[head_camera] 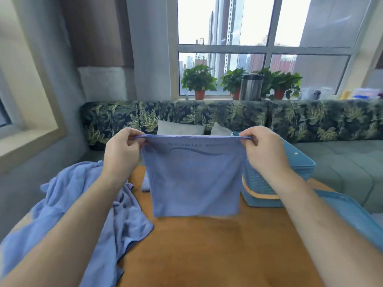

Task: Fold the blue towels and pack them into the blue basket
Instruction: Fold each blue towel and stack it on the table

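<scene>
A heap of crumpled blue towels (83, 204) lies on the left side of the wooden table (207, 249), spilling over its left edge. Just right of the heap, the left hand (122, 150) is raised, its thumb and curled fingers pinching the upper left corner of 1 blue towel (194, 179). This towel is stretched taut between both hands and hangs flat in the air over the middle of the table. A dark wave line and reversed lettering, too blurred to read, run across it near the top. Its lower edge is blurred, and I cannot tell whether it touches the wood. A small pale folded cloth (146, 183) peeks out behind its left edge.

The right hand (263, 150) pinches the upper right corner in the same way, fingers curled over the hem. Behind that hand and forearm, the blue basket (256, 183) stands on the right part of the table, woven-walled with an orange band low on its side. A flat blue plastic piece (356, 216) lies at the far right, partly under the right forearm.

Beyond the table are a leaf-print sofa (207, 114) with 2 grey cushions (178, 128), then a windowsill carrying 3 potted plants (199, 79) and a steel flask (250, 87).
</scene>
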`<move>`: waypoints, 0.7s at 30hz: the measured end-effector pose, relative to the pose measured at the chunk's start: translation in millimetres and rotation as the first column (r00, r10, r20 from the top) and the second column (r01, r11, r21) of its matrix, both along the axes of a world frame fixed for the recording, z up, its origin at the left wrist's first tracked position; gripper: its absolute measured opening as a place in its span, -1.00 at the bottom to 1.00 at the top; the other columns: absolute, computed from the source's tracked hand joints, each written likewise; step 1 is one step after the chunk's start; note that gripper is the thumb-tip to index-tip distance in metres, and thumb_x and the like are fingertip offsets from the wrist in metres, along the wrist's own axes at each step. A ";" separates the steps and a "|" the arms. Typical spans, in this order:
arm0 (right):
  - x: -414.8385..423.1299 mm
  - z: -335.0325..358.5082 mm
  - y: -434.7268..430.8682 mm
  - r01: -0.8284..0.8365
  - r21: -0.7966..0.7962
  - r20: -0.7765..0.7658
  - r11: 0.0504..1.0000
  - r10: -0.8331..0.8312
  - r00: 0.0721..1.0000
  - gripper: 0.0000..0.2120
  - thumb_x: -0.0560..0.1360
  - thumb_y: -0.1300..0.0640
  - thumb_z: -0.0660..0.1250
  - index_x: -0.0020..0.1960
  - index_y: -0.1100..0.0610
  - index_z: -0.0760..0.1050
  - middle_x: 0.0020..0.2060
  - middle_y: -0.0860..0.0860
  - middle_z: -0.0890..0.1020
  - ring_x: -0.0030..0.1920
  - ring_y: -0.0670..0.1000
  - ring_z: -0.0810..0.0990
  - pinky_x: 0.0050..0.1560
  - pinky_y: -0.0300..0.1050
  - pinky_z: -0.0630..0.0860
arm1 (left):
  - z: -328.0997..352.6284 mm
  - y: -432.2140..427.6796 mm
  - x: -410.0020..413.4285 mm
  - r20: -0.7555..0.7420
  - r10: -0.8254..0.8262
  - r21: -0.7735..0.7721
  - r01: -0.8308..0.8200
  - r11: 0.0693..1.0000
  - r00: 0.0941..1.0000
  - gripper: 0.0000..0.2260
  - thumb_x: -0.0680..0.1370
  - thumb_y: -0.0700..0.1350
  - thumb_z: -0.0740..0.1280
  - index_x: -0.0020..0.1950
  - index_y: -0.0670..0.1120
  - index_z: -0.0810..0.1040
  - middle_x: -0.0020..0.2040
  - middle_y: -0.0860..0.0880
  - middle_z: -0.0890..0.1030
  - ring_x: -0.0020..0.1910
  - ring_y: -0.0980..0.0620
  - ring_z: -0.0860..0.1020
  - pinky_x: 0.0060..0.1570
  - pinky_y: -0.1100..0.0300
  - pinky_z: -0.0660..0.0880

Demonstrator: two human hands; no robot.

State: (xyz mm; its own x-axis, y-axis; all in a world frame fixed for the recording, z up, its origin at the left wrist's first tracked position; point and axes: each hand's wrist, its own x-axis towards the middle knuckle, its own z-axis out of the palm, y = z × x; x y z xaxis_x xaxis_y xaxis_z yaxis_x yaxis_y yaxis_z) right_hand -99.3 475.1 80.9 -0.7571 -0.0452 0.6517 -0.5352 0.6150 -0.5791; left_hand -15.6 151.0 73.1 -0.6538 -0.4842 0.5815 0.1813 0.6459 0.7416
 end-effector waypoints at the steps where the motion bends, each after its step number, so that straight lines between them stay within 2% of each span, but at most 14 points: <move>1: -0.3 5.0 1.4 -0.004 -0.001 -0.014 1.000 0.004 1.000 -0.82 0.53 0.30 0.33 -0.04 0.07 0.65 -0.10 -0.05 0.63 -0.07 0.00 0.57 -0.09 -0.13 0.43 | 5.9 -0.1 0.9 -0.016 0.001 -0.005 -0.001 1.000 1.000 -0.91 0.54 -0.22 0.41 -0.04 -0.03 0.64 -0.16 0.04 0.68 -0.16 0.16 0.61 -0.19 0.43 0.44; 3: 3.9 6.8 5.9 -0.009 0.011 -0.018 1.000 0.009 1.000 -0.83 0.54 0.29 0.34 -0.02 0.07 0.65 -0.08 -0.05 0.64 -0.04 0.00 0.59 -0.05 -0.10 0.48 | 6.5 1.8 7.3 -0.010 -0.004 -0.002 0.004 1.000 1.000 -0.91 0.54 -0.21 0.42 -0.03 -0.02 0.64 -0.16 0.05 0.69 -0.20 0.23 0.60 -0.18 0.43 0.45; 6: 17.9 -8.6 16.3 -0.016 0.049 0.030 0.999 0.014 0.999 -0.84 0.54 0.28 0.37 -0.04 0.04 0.65 -0.08 -0.06 0.65 -0.05 0.01 0.61 -0.01 -0.04 0.53 | -15.7 7.1 23.4 0.028 -0.061 0.066 0.059 0.996 0.998 -0.89 0.55 -0.21 0.43 -0.03 0.01 0.64 -0.16 0.08 0.70 -0.12 0.13 0.65 -0.04 0.19 0.55; 7: 24.0 -17.4 21.2 -0.027 0.064 0.077 0.998 0.022 0.997 -0.85 0.54 0.26 0.38 -0.06 0.03 0.65 -0.10 -0.06 0.65 -0.06 0.01 0.61 -0.02 -0.04 0.53 | -27.4 10.3 31.4 0.050 -0.077 0.098 0.072 0.993 0.996 -0.88 0.55 -0.20 0.43 -0.04 0.03 0.63 -0.19 0.10 0.70 -0.13 0.15 0.65 -0.03 0.15 0.55; 10: 44.0 -55.9 39.5 -0.087 0.105 0.227 0.991 0.061 0.972 -0.86 0.52 0.20 0.43 -0.11 -0.04 0.62 -0.17 -0.10 0.65 -0.10 -0.05 0.60 -0.08 -0.09 0.49 | -71.8 21.7 60.3 0.138 -0.136 0.197 0.107 0.975 0.981 -0.89 0.58 -0.18 0.41 -0.04 0.04 0.62 -0.20 0.16 0.71 -0.13 0.19 0.65 -0.06 0.24 0.52; 13: 67.8 -112.1 58.1 -0.194 0.159 0.407 0.968 0.115 0.906 -0.82 0.49 0.22 0.47 -0.17 -0.04 0.59 -0.27 -0.06 0.64 -0.20 -0.06 0.57 -0.13 -0.13 0.44 | -126.5 29.3 88.0 0.221 -0.200 0.284 0.133 0.950 0.955 -0.91 0.56 -0.18 0.43 -0.08 0.01 0.66 -0.20 0.02 0.71 -0.14 0.03 0.65 -0.05 0.12 0.54; 14: 76.0 -130.9 64.0 -0.228 0.173 0.477 0.958 0.121 0.871 -0.82 0.49 0.21 0.47 -0.17 -0.05 0.58 -0.28 -0.05 0.64 -0.20 -0.05 0.56 -0.11 -0.15 0.43 | -144.2 31.3 95.4 0.263 -0.206 0.301 0.123 0.946 0.942 -0.91 0.55 -0.16 0.45 -0.10 0.02 0.67 -0.21 0.01 0.70 -0.16 0.03 0.63 -0.08 0.14 0.53; 16: 88.6 -166.2 75.3 -0.265 0.186 0.588 0.946 0.109 0.801 -0.83 0.49 0.16 0.48 -0.16 -0.08 0.57 -0.26 -0.04 0.64 -0.19 -0.02 0.57 -0.05 -0.15 0.46 | -176.8 33.6 106.6 0.340 -0.225 0.335 0.106 0.936 0.913 -0.91 0.53 -0.16 0.47 -0.15 0.01 0.67 -0.28 0.04 0.66 -0.28 0.12 0.56 -0.23 0.33 0.45; 18: 96.8 -191.4 84.6 -0.284 0.177 0.643 0.943 0.107 0.758 -0.83 0.51 0.14 0.48 -0.15 -0.12 0.57 -0.24 -0.04 0.64 -0.22 -0.05 0.56 -0.04 -0.09 0.49 | -198.0 36.1 114.5 0.386 -0.272 0.365 0.125 0.923 0.882 -0.93 0.51 -0.13 0.48 -0.16 0.00 0.65 -0.37 0.09 0.59 -0.37 0.17 0.47 -0.36 0.36 0.36; 21: 102.2 -205.0 89.3 -0.296 0.149 0.657 0.943 0.129 0.743 -0.85 0.52 0.13 0.47 -0.12 -0.12 0.59 -0.22 -0.04 0.64 -0.29 -0.19 0.49 -0.13 -0.15 0.46 | -211.9 36.6 118.2 0.392 -0.312 0.357 0.170 0.919 0.866 -0.95 0.53 -0.10 0.45 -0.10 0.01 0.60 -0.29 0.10 0.60 -0.32 0.19 0.47 -0.27 0.33 0.37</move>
